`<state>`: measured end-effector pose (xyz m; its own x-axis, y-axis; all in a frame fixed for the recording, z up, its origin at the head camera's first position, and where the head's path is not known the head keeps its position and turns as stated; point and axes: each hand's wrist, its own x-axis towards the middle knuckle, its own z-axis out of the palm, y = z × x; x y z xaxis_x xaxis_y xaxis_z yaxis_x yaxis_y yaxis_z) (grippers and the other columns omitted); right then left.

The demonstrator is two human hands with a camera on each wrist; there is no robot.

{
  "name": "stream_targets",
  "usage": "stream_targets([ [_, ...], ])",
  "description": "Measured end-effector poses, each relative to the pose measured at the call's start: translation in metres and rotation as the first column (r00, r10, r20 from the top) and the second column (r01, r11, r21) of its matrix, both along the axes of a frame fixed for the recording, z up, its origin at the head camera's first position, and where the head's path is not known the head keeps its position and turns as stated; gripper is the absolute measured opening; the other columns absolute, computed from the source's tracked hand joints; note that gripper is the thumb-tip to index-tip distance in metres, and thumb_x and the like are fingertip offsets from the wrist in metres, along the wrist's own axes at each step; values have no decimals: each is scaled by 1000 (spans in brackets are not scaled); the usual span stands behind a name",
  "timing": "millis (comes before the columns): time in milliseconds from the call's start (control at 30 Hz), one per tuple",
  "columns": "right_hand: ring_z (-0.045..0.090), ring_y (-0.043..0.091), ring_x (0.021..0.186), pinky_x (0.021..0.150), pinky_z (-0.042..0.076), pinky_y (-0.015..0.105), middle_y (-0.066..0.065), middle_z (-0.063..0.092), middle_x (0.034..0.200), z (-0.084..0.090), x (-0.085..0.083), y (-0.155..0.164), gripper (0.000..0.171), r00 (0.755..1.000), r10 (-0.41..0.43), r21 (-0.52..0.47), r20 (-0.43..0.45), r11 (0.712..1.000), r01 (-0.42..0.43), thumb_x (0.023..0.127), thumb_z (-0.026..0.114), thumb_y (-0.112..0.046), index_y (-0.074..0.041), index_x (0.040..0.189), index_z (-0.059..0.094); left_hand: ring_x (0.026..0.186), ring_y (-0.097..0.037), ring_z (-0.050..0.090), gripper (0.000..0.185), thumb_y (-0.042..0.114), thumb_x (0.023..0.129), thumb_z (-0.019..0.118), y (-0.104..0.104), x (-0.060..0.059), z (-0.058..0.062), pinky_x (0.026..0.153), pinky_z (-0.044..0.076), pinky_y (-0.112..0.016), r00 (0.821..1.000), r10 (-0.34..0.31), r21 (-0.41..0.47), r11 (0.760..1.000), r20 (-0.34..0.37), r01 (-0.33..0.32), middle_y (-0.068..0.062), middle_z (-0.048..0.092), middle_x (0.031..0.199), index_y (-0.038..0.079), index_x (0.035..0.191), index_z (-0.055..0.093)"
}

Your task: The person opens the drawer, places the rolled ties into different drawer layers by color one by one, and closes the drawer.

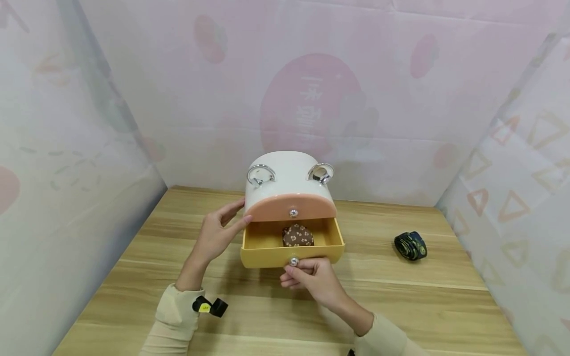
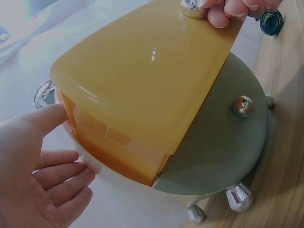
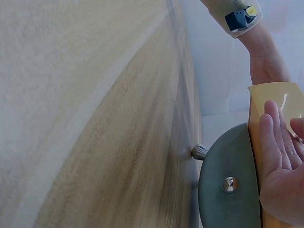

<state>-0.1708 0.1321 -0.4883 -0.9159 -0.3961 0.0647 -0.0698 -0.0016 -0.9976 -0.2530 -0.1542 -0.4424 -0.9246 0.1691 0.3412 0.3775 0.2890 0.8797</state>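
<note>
Fingers [image 1: 299,267] of the right hand [image 1: 318,284] pinch the yellow drawer [image 1: 267,257]'s knob [image 1: 294,261]; left hand [image 1: 215,232], fingers straight, steadies the organizer [image 1: 285,185]. Drawer stands pulled out, rolled tie [image 1: 298,236] just beyond the fingers; next likely a straight push.

Staged recording booth: printed backdrop sheets [image 1: 311,99] w/ wood table [image 1: 401,306].

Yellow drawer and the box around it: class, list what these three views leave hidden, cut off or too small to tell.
- Brown floral roll in the yellow drawer: lower part hidden by the drawer front, head view.
- Grey-green bottom drawer: hidden under the yellow drawer, head view; contents unseen everywhere.
- Right hand: fingertips cut off, left wrist view.
- Dark roll: pattern too small.
</note>
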Motion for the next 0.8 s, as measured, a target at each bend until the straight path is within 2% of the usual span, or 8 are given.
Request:
stream_targets([
  [367,82,23,86,86,63,62,28,79,100,0,-11,-1,29,1000,-21,-3,12,1000,21,103,71,-20,8,111,77,146,-33,55,53,32,99,77,1,1,2,123,45,-50,1000,-1,0,1000,-8,1,-9,61,153,12,147,63],
  [600,82,26,88,88,62,64,32,77,103,0,-20,-2,28,1000,-24,-11,1,1000,24,103,71,-20,6,109,77,146,-34,55,52,32,100,76,1,1,1,123,45,-50,1000,-4,-4,1000,-8,4,-9,61,153,13,146,63],
  [800,82,29,90,88,64,60,25,80,101,0,-28,-3,27,999,-46,16,-20,999,47,103,71,-22,4,109,78,146,-33,54,52,33,100,76,0,0,0,123,45,-51,1000,-5,-2,1000,-10,5,-9,61,153,14,146,64],
])
